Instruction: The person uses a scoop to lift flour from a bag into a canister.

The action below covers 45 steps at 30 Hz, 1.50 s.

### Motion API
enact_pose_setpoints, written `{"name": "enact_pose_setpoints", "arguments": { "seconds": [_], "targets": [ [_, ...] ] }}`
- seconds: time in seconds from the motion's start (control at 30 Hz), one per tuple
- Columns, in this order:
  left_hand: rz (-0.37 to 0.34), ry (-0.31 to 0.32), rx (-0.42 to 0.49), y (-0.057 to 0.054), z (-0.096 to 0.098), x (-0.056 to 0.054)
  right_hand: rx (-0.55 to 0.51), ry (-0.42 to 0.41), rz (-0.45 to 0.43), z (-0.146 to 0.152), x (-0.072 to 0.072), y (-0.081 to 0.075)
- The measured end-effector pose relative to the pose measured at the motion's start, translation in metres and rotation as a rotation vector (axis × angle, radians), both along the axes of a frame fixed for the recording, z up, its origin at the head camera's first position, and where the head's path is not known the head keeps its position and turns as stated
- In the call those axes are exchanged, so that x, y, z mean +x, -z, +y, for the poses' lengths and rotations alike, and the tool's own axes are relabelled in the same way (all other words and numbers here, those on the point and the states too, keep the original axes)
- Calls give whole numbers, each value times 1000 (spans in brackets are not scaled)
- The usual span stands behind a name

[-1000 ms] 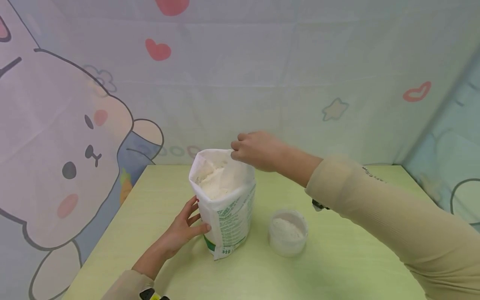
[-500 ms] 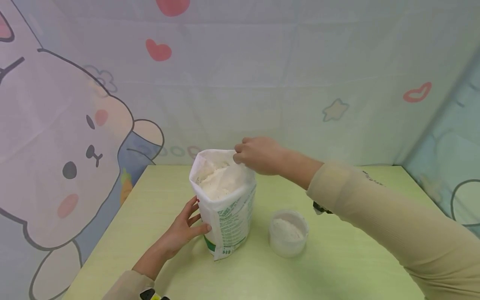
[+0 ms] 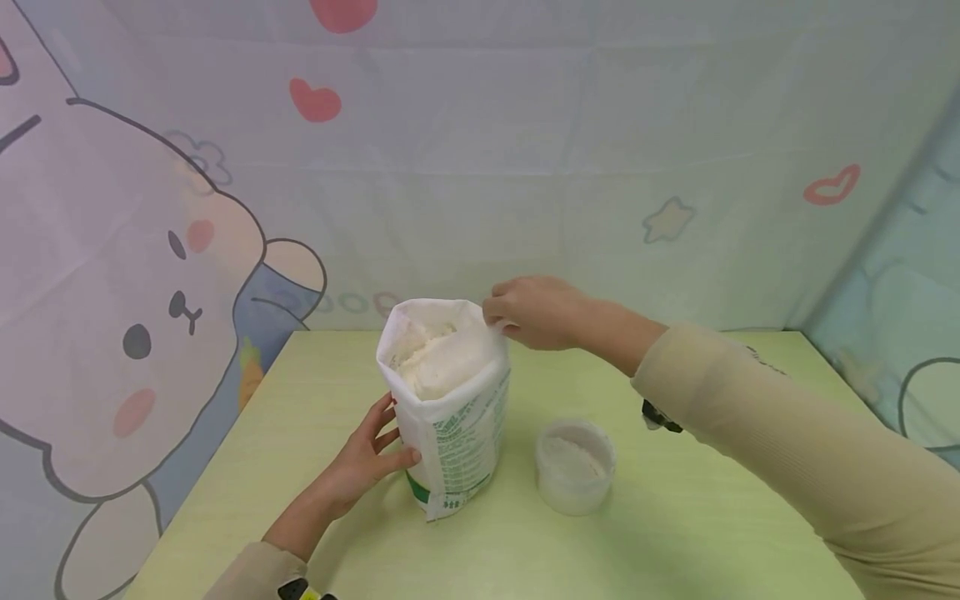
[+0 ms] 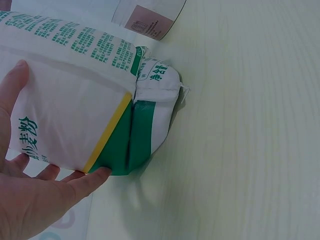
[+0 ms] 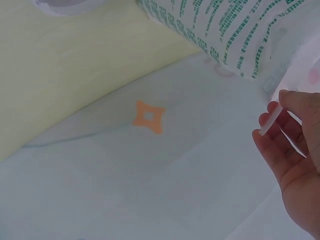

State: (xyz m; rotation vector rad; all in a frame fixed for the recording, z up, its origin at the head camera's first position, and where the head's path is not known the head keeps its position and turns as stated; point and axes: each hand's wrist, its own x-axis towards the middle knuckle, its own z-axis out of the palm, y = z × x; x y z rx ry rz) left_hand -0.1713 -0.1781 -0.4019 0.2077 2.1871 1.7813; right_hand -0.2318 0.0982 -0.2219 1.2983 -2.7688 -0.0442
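Observation:
A white flour bag (image 3: 468,450) with green print stands upright on the table, its top wide and white flour (image 3: 420,354) showing inside. Against its left side rests my left hand (image 3: 360,467), thumb on the near face and fingers round the other side; the left wrist view shows this grip low on the bag (image 4: 65,110). At the bag's right rim my right hand (image 3: 536,312) pinches the white handle (image 5: 271,119) of what looks like a scoop (image 3: 457,362), its smooth white body down in the bag's mouth. The scoop's lower part is hidden in the flour.
A round translucent tub (image 3: 573,487) with white powder in it stands to the right of the bag, below my right forearm. The pale green table (image 3: 690,533) ends at a cloth backdrop (image 3: 600,208) printed with cartoons, close behind the bag.
My right hand has shifted slightly to the right and down at the rim, and more of the smooth white scoop shows in the bag. The left hand stays on the bag.

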Motion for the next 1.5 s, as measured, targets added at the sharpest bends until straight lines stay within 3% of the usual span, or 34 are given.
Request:
{"name": "enact_pose_setpoints", "arguments": {
  "seconds": [0.33,0.67,1.17,1.5],
  "targets": [
    [-1,-5,-6,0,-1,-1,-75,32,-63,8,0,-4],
    [-4,-4,4,0,0,-3,-107,1,-57,17,-1,-5],
    [4,2,3,1,-1,-5,-92,56,-39,41,0,-17],
    [10,9,3,2,-1,-6,-108,88,-19,76,1,-19]
  ]
}}
